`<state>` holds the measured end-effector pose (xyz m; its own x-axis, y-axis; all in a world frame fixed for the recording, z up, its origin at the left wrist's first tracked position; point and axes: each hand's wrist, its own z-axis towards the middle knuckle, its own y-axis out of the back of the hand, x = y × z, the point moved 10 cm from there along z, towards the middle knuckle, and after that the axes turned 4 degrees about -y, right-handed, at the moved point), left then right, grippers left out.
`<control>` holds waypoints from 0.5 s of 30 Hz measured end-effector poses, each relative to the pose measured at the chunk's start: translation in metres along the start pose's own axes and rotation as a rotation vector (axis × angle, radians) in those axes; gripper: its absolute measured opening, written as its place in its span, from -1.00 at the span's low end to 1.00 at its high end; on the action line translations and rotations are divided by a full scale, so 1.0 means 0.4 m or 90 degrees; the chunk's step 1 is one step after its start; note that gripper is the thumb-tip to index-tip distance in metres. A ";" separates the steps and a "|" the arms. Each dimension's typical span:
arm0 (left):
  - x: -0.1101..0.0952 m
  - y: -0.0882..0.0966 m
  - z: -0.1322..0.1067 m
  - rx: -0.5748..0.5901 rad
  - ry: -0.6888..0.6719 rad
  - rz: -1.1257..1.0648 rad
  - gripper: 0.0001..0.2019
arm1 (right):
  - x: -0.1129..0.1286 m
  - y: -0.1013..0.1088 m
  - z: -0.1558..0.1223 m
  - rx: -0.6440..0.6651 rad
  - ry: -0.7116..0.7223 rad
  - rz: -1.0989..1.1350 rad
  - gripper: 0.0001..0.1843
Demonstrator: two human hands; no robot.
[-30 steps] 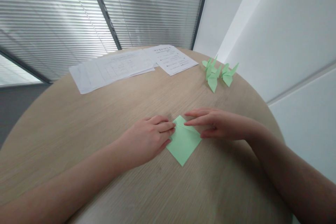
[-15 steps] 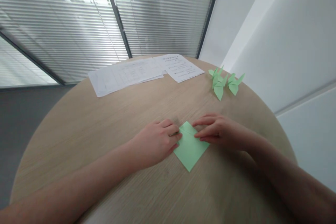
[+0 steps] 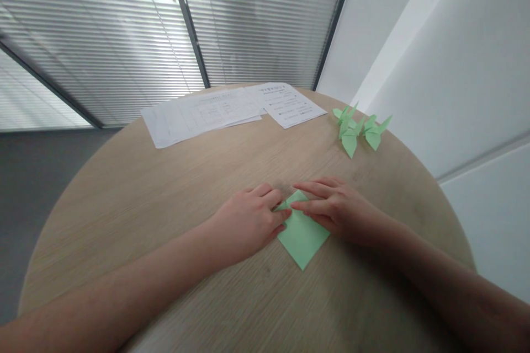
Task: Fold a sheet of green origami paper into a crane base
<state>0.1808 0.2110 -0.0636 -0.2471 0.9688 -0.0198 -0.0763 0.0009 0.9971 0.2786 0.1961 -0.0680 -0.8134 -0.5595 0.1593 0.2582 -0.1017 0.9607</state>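
Note:
A folded piece of light green origami paper [image 3: 303,240] lies on the table like a diamond, one corner pointing toward me. My left hand [image 3: 250,220] grips its left corner, thumb on top and the other fingers curled at the edge. My right hand [image 3: 337,207] rests over the upper right part, index and middle fingers stretched out across the paper toward the left hand. The fingers partly cover the upper corner and the crease there.
Several folded green paper cranes [image 3: 350,135] stand at the back right of the round wooden table [image 3: 136,198]. Printed white sheets [image 3: 202,116] overlap along the far edge. Behind are window blinds [image 3: 265,27] and a white wall [image 3: 464,66].
My right hand's fingers have slid left across the top of the paper, nearer to my left hand. The left hand keeps its hold at the left corner. The view has shifted slightly.

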 end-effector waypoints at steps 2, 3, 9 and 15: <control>-0.002 -0.001 0.000 -0.002 -0.001 0.008 -0.81 | 0.000 -0.007 0.001 0.004 -0.012 -0.020 -0.67; -0.004 -0.001 0.000 -0.006 -0.002 0.012 -0.82 | 0.001 -0.010 0.001 0.009 -0.014 -0.027 -0.66; -0.007 0.003 -0.004 -0.030 -0.010 0.009 -0.83 | 0.001 -0.019 0.003 0.033 -0.038 -0.022 -0.60; -0.006 0.002 -0.004 -0.017 -0.011 0.005 -0.83 | -0.009 -0.005 0.006 0.035 -0.037 0.009 -0.67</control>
<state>0.1796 0.2083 -0.0631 -0.2308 0.9729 -0.0109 -0.1003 -0.0126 0.9949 0.2797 0.2004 -0.0698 -0.8395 -0.5112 0.1839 0.2419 -0.0486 0.9691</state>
